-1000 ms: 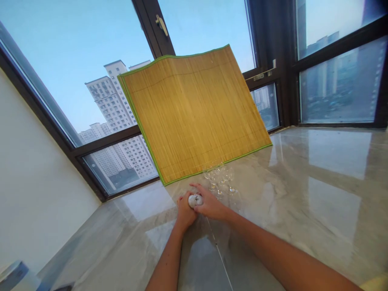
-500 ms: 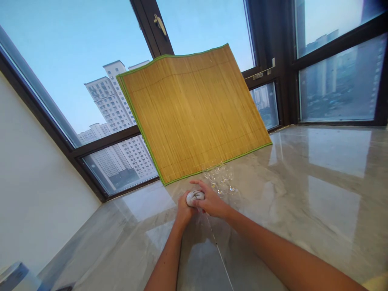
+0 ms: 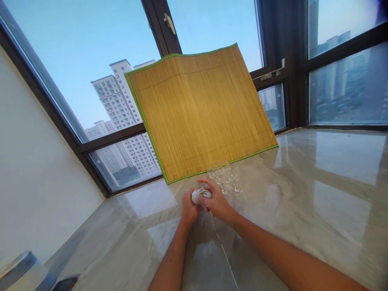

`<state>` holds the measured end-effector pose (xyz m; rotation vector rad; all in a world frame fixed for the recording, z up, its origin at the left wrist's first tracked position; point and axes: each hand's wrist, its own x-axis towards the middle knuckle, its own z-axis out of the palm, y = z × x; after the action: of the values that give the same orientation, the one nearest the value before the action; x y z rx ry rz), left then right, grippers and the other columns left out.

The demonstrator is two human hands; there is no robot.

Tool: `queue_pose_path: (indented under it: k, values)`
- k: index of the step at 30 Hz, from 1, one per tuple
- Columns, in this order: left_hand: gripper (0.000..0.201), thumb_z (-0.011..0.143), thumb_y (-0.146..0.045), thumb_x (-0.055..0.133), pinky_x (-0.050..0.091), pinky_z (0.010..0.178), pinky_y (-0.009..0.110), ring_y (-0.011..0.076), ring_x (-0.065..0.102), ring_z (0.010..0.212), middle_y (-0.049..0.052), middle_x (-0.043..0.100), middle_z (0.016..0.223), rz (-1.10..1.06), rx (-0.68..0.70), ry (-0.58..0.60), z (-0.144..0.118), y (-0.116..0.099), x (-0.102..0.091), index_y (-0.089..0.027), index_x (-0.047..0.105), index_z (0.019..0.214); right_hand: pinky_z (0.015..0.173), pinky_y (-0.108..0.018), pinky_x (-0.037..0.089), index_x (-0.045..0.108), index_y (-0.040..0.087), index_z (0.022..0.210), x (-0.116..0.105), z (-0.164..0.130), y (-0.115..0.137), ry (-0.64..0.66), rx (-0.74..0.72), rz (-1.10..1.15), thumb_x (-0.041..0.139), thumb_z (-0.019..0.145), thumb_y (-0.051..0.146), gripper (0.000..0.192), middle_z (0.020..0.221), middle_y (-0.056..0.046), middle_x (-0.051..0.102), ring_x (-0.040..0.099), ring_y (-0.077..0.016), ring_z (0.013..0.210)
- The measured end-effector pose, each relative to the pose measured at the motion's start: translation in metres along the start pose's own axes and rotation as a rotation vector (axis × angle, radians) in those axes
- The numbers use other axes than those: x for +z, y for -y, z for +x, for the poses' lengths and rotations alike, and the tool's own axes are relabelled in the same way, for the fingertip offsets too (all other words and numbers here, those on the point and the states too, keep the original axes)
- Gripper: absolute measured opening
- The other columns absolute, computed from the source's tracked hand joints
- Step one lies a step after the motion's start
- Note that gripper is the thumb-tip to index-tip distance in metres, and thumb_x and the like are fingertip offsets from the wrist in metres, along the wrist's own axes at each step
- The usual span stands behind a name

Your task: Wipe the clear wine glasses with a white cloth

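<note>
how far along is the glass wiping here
Hard to call anything finished: several clear stemmed glasses stand in a cluster by the bamboo mat, and none can be told wiped from unwiped. In hand: left hand and right hand are closed around a white cloth, which hides whatever it wraps. Left: possibly that whole cluster.

Both hands are together out over the marble table [image 3: 303, 210], wrapped around a small white wad of cloth [image 3: 201, 194]. The left hand [image 3: 189, 208] cups it from the near side, and the right hand [image 3: 218, 202] folds over the top with fingers curled. Just beyond the right hand stands a cluster of clear stemmed glasses [image 3: 226, 178]. Behind them a bamboo mat [image 3: 197, 113] with green edging leans against the window [image 3: 91, 60]. High-rise towers show through the glass.
</note>
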<state>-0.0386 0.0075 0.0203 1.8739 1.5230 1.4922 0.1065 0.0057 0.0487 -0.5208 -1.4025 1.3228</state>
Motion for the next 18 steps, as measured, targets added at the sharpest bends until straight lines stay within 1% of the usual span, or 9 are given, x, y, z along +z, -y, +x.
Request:
queue_pose_path:
  k: [3,6,9,11,13,14,15,16,18]
  values:
    - [0.030,0.061,-0.024,0.065,0.050,0.070,0.029,0.0202,0.064,0.077,0.003,0.072,0.085,-0.005,0.076,0.005,-0.001,-0.003,0.000,-0.017,0.066,0.090,0.050,-0.021,0.043,0.055,0.022,0.119,0.002,-0.001,0.001,-0.017,-0.017,-0.040,0.061,0.063,0.017,0.056,0.079,0.003,0.062,0.052,-0.0099,0.056]
    - [0.029,0.061,-0.026,0.067,0.050,0.073,0.031,0.0211,0.065,0.080,0.004,0.071,0.085,0.092,0.069,-0.039,-0.002,-0.003,0.000,-0.019,0.065,0.089,0.051,-0.022,0.045,0.053,0.022,0.120,0.004,-0.003,0.000,-0.040,-0.027,-0.030,0.061,0.063,0.017,0.058,0.083,0.002,0.063,0.054,-0.0116,0.060]
    - [0.028,0.062,-0.027,0.068,0.049,0.070,0.029,0.0196,0.064,0.076,0.003,0.070,0.082,0.115,0.057,-0.090,-0.001,0.001,0.000,-0.019,0.062,0.088,0.052,-0.023,0.046,0.052,0.022,0.120,0.004,-0.003,0.004,-0.075,-0.076,-0.025,0.061,0.067,0.019,0.054,0.084,0.000,0.063,0.055,-0.0126,0.062]
    - [0.028,0.063,-0.027,0.066,0.047,0.064,0.027,0.0168,0.061,0.068,0.000,0.066,0.075,0.114,0.010,-0.188,0.000,0.006,-0.002,-0.020,0.059,0.089,0.053,-0.024,0.046,0.052,0.021,0.118,0.002,-0.003,0.010,-0.168,-0.121,-0.039,0.061,0.071,0.023,0.048,0.086,-0.001,0.063,0.055,-0.0127,0.062]
    - [0.028,0.063,-0.025,0.064,0.046,0.061,0.026,0.0151,0.058,0.061,-0.003,0.061,0.068,0.151,-0.068,-0.342,0.001,0.009,-0.007,-0.020,0.056,0.090,0.053,-0.024,0.045,0.051,0.021,0.119,-0.002,-0.002,0.017,-0.264,-0.145,-0.056,0.060,0.075,0.027,0.045,0.086,-0.001,0.063,0.055,-0.0128,0.061]
    - [0.027,0.064,-0.024,0.062,0.047,0.061,0.026,0.0151,0.058,0.060,-0.004,0.060,0.068,0.188,-0.098,-0.405,0.001,0.011,-0.010,-0.020,0.056,0.091,0.053,-0.024,0.045,0.050,0.021,0.120,-0.004,-0.001,0.018,-0.290,-0.150,-0.073,0.059,0.076,0.027,0.046,0.084,0.000,0.062,0.054,-0.0129,0.060]
    - [0.028,0.065,-0.022,0.060,0.048,0.063,0.027,0.0159,0.060,0.062,-0.003,0.061,0.070,0.235,-0.109,-0.440,0.001,0.011,-0.013,-0.021,0.057,0.093,0.053,-0.025,0.044,0.049,0.022,0.122,-0.005,-0.001,0.019,-0.297,-0.153,-0.102,0.058,0.076,0.027,0.046,0.081,0.001,0.062,0.054,-0.0132,0.060]
    - [0.031,0.065,-0.019,0.058,0.049,0.067,0.029,0.0174,0.063,0.068,-0.001,0.065,0.076,0.285,-0.097,-0.446,0.001,0.011,-0.015,-0.021,0.058,0.096,0.054,-0.025,0.044,0.049,0.022,0.123,-0.006,0.000,0.018,-0.289,-0.157,-0.141,0.057,0.076,0.025,0.047,0.079,0.002,0.061,0.054,-0.0136,0.059]
    - [0.036,0.064,-0.014,0.054,0.051,0.079,0.033,0.0219,0.066,0.090,0.006,0.070,0.100,0.387,-0.014,-0.382,0.000,0.011,-0.018,-0.022,0.060,0.099,0.059,-0.027,0.045,0.051,0.022,0.122,-0.006,0.000,0.011,-0.271,-0.175,-0.243,0.056,0.076,0.021,0.047,0.079,0.002,0.062,0.056,-0.0153,0.063]
